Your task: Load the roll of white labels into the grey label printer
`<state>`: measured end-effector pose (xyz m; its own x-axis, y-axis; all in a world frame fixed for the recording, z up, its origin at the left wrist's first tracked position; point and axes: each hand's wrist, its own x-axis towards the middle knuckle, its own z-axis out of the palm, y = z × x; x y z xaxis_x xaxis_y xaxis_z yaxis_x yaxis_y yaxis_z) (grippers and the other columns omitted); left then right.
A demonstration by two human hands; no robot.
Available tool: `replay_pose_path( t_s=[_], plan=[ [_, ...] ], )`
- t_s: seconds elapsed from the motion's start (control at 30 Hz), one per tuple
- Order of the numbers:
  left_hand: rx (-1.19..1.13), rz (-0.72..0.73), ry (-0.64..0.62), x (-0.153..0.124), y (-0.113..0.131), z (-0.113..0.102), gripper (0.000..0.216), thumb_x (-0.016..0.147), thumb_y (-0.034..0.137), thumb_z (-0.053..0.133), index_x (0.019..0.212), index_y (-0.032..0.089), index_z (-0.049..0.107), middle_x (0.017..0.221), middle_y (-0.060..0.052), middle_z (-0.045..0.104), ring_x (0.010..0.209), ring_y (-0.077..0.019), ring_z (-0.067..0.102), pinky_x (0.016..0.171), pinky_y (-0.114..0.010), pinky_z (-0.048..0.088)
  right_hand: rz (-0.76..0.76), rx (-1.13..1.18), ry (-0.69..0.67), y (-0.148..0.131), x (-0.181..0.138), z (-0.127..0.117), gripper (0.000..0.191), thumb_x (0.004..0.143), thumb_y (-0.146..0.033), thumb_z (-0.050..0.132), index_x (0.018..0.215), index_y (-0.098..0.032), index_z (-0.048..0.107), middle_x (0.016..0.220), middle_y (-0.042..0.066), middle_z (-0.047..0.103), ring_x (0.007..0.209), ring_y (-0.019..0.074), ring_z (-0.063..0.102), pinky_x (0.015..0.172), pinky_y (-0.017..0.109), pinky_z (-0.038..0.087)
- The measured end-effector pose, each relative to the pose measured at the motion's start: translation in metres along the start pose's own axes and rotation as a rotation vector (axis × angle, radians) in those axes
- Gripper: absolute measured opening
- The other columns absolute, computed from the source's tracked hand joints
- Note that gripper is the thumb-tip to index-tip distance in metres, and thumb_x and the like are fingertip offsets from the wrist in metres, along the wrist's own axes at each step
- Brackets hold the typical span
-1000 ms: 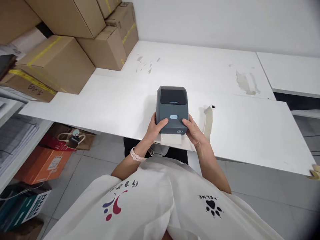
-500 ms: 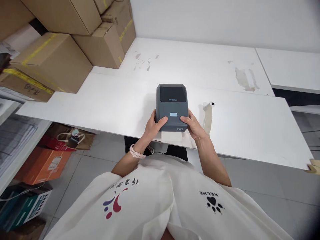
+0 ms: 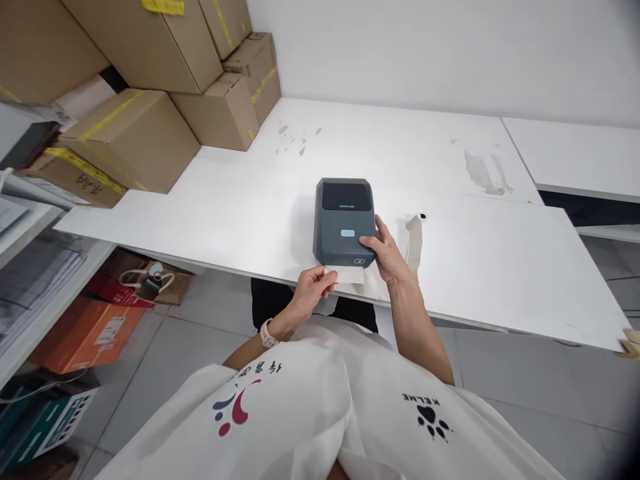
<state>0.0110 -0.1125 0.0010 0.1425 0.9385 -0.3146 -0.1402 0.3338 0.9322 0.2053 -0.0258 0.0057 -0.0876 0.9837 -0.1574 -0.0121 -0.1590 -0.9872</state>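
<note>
A dark grey label printer point(image 3: 344, 217) stands near the front edge of a white table point(image 3: 240, 207). A white label point(image 3: 346, 274) sticks out of its front slot. My left hand point(image 3: 310, 288) pinches the left corner of that label, fingers closed on it. My right hand point(image 3: 386, 252) grips the printer's front right corner, thumb on top. A light wristband sits on my left wrist.
Stacked cardboard boxes point(image 3: 140, 133) with yellow tape crowd the table's back left. A strip of backing paper point(image 3: 414, 241) lies right of the printer. A second white table point(image 3: 575, 157) adjoins at the far right. Under the table and shelving at left lie an orange box point(image 3: 85, 330) and bags.
My left hand has left the printer's front left corner and dropped to pinch the label at the slot. The right hand stays on the printer. The view shifted slightly.
</note>
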Motion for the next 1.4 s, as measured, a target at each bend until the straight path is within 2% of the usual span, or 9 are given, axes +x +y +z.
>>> replay_pose_path(
  t_s=[0.23,0.37,0.47,0.53,0.63,0.87,1.13,1.3,1.4],
  plan=[
    [0.075,-0.010,-0.002,-0.004,-0.006,-0.016,0.046,0.080,0.057,0.073,0.059,0.019,0.060,0.059,0.001,0.060,0.054,-0.0098,0.048,0.056,-0.027,0.039,-0.138,-0.198,0.064,-0.017,0.011,0.013,0.115,0.077,-0.045,0.076,0.168,-0.029,0.008,0.172,0.010,0.029,0.155,0.0332,0.036,0.123,0.056,0.041],
    [0.105,0.142,0.263,0.003,-0.008,-0.031,0.042,0.090,0.055,0.063,0.065,0.021,0.062,0.066,0.000,0.063,0.061,-0.0131,0.054,0.062,-0.029,0.045,-0.154,-0.265,0.082,-0.021,0.010,0.016,0.113,0.078,-0.045,0.075,0.168,-0.027,0.010,0.173,0.011,0.026,0.156,0.0333,0.035,0.124,0.055,0.041],
    [0.184,0.291,0.392,0.012,0.001,-0.033,0.034,0.097,0.053,0.055,0.103,0.025,0.073,0.113,-0.006,0.075,0.103,-0.0203,0.068,0.090,-0.033,0.053,-0.157,-0.264,0.049,-0.018,0.005,0.011,0.110,0.082,-0.051,0.074,0.168,-0.033,0.009,0.174,0.009,0.026,0.156,0.0325,0.036,0.122,0.055,0.044],
    [0.227,0.335,0.327,0.016,0.009,-0.030,0.047,0.100,0.055,0.049,0.137,0.030,0.063,0.152,-0.006,0.059,0.140,-0.0233,0.054,0.114,-0.038,0.046,-0.154,-0.241,0.033,-0.014,-0.002,0.006,0.104,0.085,-0.059,0.072,0.167,-0.036,0.013,0.175,0.006,0.025,0.158,0.0317,0.034,0.124,0.055,0.041],
    [0.254,0.352,0.189,0.020,0.017,-0.022,0.059,0.103,0.058,0.041,0.157,0.032,0.045,0.172,-0.002,0.035,0.161,-0.0232,0.028,0.131,-0.041,0.027,-0.159,-0.197,0.056,-0.006,-0.017,-0.001,0.084,0.093,-0.069,0.058,0.165,-0.037,0.026,0.175,0.003,0.026,0.161,0.0275,0.027,0.130,0.053,0.031],
    [0.262,0.440,0.146,0.028,0.006,-0.018,0.067,0.103,0.062,0.038,0.163,0.032,0.034,0.175,-0.001,0.027,0.164,-0.0249,0.020,0.136,-0.044,0.018,-0.220,-0.148,0.147,0.012,-0.029,-0.004,0.065,0.102,-0.069,0.039,0.158,-0.037,0.044,0.174,-0.004,0.029,0.164,0.0240,0.017,0.135,0.053,0.013],
    [0.215,0.473,0.167,0.029,0.001,-0.017,0.063,0.104,0.059,0.038,0.161,0.031,0.039,0.174,0.001,0.028,0.164,-0.0242,0.016,0.136,-0.043,0.014,-0.261,0.024,0.193,0.036,-0.022,0.007,0.065,0.102,-0.068,0.037,0.160,-0.039,0.041,0.171,-0.010,0.033,0.163,0.0230,0.022,0.136,0.050,0.014],
    [0.174,0.577,0.134,0.038,0.024,-0.022,0.057,0.106,0.053,0.037,0.159,0.032,0.042,0.172,0.001,0.034,0.162,-0.0234,0.024,0.135,-0.042,0.019,-0.331,0.015,0.155,0.013,-0.018,0.002,0.062,0.105,-0.066,0.028,0.158,-0.038,0.044,0.170,-0.006,0.038,0.162,0.0238,0.026,0.135,0.050,0.019],
    [0.120,0.724,0.074,0.061,0.053,-0.027,0.060,0.104,0.053,0.044,0.161,0.036,0.036,0.169,-0.001,0.041,0.159,-0.0243,0.033,0.132,-0.043,0.027,-0.427,-0.132,0.155,-0.018,0.003,-0.001,0.071,0.102,-0.073,0.025,0.164,-0.039,0.030,0.173,-0.005,0.031,0.163,0.0256,0.021,0.134,0.050,0.022]
  ],
)
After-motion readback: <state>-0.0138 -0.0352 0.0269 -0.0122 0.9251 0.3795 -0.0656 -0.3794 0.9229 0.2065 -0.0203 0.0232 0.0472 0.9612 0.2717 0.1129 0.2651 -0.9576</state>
